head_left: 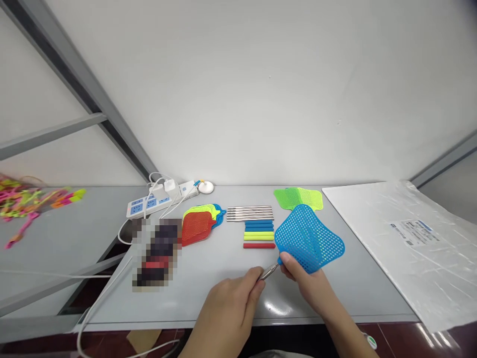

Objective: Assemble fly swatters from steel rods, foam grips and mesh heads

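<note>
Between my two hands is a blue perforated fly swatter head (309,238) joined to a silver metal rod (269,272). My right hand (300,273) pinches the blue head at its narrow neck, thumb on top. The rod is gripped by my left hand (236,298), whose fingers are closed and hide its lower end. Beyond them lie several silver rods (249,214) in a row. Just nearer are handle tubes in blue (259,225), yellow (259,235) and red (259,245).
Red (197,226), yellow and blue swatter heads lie stacked at left. Green swatter heads (288,198) lie at the back. A power strip (160,201) with cables stands at back left, near a blurred-out object (158,256). A white wrapped panel (387,219) covers the right side.
</note>
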`<move>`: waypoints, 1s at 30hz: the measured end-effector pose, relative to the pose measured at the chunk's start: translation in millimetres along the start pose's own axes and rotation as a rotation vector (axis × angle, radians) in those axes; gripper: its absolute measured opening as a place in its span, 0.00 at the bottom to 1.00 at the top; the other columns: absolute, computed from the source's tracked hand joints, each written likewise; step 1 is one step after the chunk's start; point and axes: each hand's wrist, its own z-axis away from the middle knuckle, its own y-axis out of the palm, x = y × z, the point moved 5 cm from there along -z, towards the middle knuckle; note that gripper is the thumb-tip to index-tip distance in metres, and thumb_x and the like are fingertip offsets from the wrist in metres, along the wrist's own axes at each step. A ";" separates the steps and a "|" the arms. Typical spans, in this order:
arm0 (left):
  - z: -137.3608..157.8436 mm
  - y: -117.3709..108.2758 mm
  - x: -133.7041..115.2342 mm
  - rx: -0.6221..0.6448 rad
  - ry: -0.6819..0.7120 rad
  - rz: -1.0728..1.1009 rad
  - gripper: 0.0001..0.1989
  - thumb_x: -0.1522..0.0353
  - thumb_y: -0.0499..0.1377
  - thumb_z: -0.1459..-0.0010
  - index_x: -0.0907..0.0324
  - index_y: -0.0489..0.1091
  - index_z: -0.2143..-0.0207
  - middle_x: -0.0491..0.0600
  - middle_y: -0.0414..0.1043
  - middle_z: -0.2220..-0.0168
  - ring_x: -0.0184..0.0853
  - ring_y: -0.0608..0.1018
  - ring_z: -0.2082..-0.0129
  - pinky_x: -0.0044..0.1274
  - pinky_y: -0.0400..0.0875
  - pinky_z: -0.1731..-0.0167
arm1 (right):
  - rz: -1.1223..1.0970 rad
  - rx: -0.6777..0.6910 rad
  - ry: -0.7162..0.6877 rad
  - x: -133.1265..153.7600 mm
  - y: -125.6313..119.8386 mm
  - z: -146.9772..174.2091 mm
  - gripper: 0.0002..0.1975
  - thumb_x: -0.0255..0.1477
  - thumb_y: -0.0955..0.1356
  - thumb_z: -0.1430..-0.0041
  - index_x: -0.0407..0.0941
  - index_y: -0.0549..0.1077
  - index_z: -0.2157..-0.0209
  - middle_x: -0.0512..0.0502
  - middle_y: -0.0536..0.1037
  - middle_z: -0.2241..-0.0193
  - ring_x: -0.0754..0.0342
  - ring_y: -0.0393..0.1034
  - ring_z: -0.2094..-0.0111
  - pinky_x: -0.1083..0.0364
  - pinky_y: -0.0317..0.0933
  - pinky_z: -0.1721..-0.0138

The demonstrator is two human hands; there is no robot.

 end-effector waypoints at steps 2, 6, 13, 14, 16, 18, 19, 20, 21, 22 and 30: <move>0.4 2.6 0.1 -0.061 0.036 -0.071 0.16 0.63 0.44 0.30 0.50 0.66 0.47 0.45 0.78 0.67 0.39 0.78 0.69 0.26 0.66 0.69 | 0.025 0.069 -0.012 2.0 6.2 3.0 0.22 0.49 0.69 0.44 0.45 0.69 0.78 0.50 0.69 0.79 0.55 0.64 0.74 0.54 0.63 0.69; 0.2 4.8 -4.1 -0.114 0.111 -0.153 0.15 0.64 0.44 0.30 0.51 0.67 0.49 0.45 0.79 0.67 0.38 0.76 0.73 0.27 0.64 0.71 | 0.102 0.145 -0.082 6.6 15.5 10.2 0.18 0.46 0.69 0.42 0.45 0.73 0.72 0.48 0.73 0.73 0.53 0.66 0.69 0.54 0.62 0.64; -3.2 2.4 -15.0 -0.033 0.156 -0.212 0.14 0.65 0.45 0.30 0.54 0.67 0.65 0.43 0.76 0.73 0.35 0.73 0.76 0.26 0.58 0.74 | 0.044 0.029 -0.168 1.7 19.2 24.6 0.19 0.43 0.67 0.39 0.46 0.67 0.77 0.52 0.65 0.78 0.55 0.61 0.73 0.55 0.58 0.67; -3.9 1.9 -14.7 -0.019 0.167 -0.218 0.14 0.66 0.45 0.30 0.54 0.66 0.66 0.43 0.76 0.73 0.35 0.73 0.76 0.26 0.58 0.73 | 0.049 0.021 -0.168 0.8 18.0 25.3 0.19 0.43 0.67 0.40 0.46 0.66 0.78 0.52 0.65 0.79 0.55 0.60 0.74 0.55 0.57 0.68; -4.3 -0.9 -11.5 -0.002 0.192 -0.240 0.13 0.67 0.45 0.30 0.54 0.66 0.66 0.43 0.75 0.73 0.34 0.74 0.75 0.26 0.58 0.71 | 0.029 -0.024 -0.145 -1.3 9.4 23.6 0.18 0.42 0.70 0.42 0.46 0.65 0.78 0.53 0.63 0.79 0.56 0.58 0.75 0.55 0.56 0.69; -2.7 -7.4 -3.3 -0.013 0.208 -0.294 0.13 0.68 0.46 0.30 0.55 0.66 0.66 0.43 0.74 0.73 0.34 0.74 0.74 0.27 0.58 0.69 | -0.057 -0.135 -0.124 -1.4 -9.5 18.0 0.18 0.41 0.71 0.43 0.46 0.64 0.79 0.54 0.60 0.81 0.57 0.55 0.77 0.54 0.53 0.72; -1.2 -11.8 2.9 -0.028 0.205 -0.330 0.13 0.68 0.46 0.30 0.55 0.66 0.66 0.43 0.73 0.73 0.35 0.74 0.74 0.27 0.58 0.69 | -0.120 -0.205 -0.124 -0.1 -21.8 14.8 0.19 0.41 0.71 0.44 0.47 0.62 0.80 0.55 0.57 0.82 0.57 0.52 0.78 0.54 0.51 0.74; 0.7 -16.7 10.0 -0.052 0.199 -0.369 0.13 0.67 0.46 0.30 0.55 0.67 0.67 0.43 0.73 0.73 0.35 0.73 0.74 0.28 0.58 0.68 | -0.185 -0.274 -0.129 2.0 -34.7 11.7 0.21 0.41 0.71 0.44 0.47 0.60 0.81 0.56 0.55 0.82 0.58 0.49 0.79 0.54 0.49 0.76; 2.8 -21.0 17.5 -0.068 0.191 -0.400 0.13 0.67 0.46 0.30 0.55 0.67 0.67 0.43 0.72 0.73 0.35 0.73 0.73 0.28 0.59 0.67 | -0.237 -0.322 -0.137 5.0 -46.4 9.0 0.22 0.40 0.71 0.45 0.47 0.59 0.82 0.57 0.52 0.83 0.58 0.47 0.80 0.54 0.47 0.77; 4.9 -24.8 24.1 -0.085 0.193 -0.422 0.13 0.67 0.46 0.30 0.55 0.67 0.66 0.43 0.71 0.73 0.35 0.73 0.73 0.29 0.59 0.65 | -0.267 -0.343 -0.145 8.5 -55.8 6.7 0.22 0.39 0.72 0.45 0.47 0.58 0.82 0.57 0.52 0.83 0.58 0.45 0.80 0.54 0.46 0.77; 10.7 -33.1 29.9 -0.327 0.213 -0.495 0.11 0.70 0.49 0.33 0.52 0.69 0.55 0.43 0.69 0.70 0.34 0.72 0.71 0.38 0.55 0.48 | -0.252 -0.261 -0.180 13.5 -51.8 6.3 0.22 0.43 0.69 0.42 0.47 0.59 0.81 0.56 0.52 0.82 0.58 0.47 0.80 0.54 0.48 0.76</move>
